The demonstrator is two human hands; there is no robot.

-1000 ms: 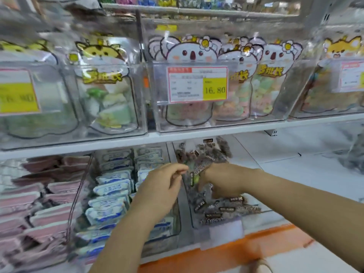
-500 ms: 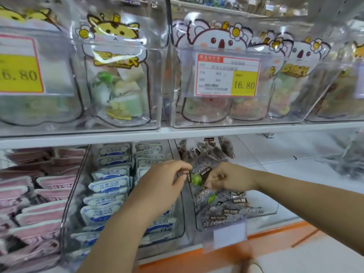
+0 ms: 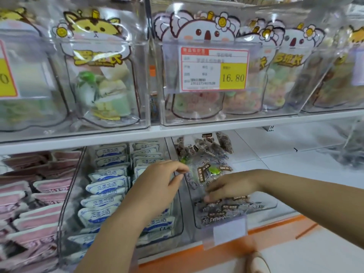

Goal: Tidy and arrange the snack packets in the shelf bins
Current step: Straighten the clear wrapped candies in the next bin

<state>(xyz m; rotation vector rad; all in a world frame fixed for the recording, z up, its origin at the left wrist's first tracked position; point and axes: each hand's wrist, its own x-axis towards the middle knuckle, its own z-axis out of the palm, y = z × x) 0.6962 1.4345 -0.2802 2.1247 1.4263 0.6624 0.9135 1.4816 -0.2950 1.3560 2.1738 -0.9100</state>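
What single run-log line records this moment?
stage: arranging dark packets | left hand: pinching packet edge | right hand: pressing packets, front of clear bin | blue-white packets: untouched

- Packets between the left hand [image 3: 157, 186] and right hand [image 3: 230, 187]: clear, dark brown labels [image 3: 204, 172] with white characters, and green spots.
- Packets left of the left hand [image 3: 104, 186]: white with blue characters and blue edging.
- Further left: pink packets [image 3: 29, 194].
- Price tag above the hands [image 3: 213, 68]: white, red border, yellow panel reading 16.80.
- Shelf edge under the right hand [image 3: 275, 227]: orange.
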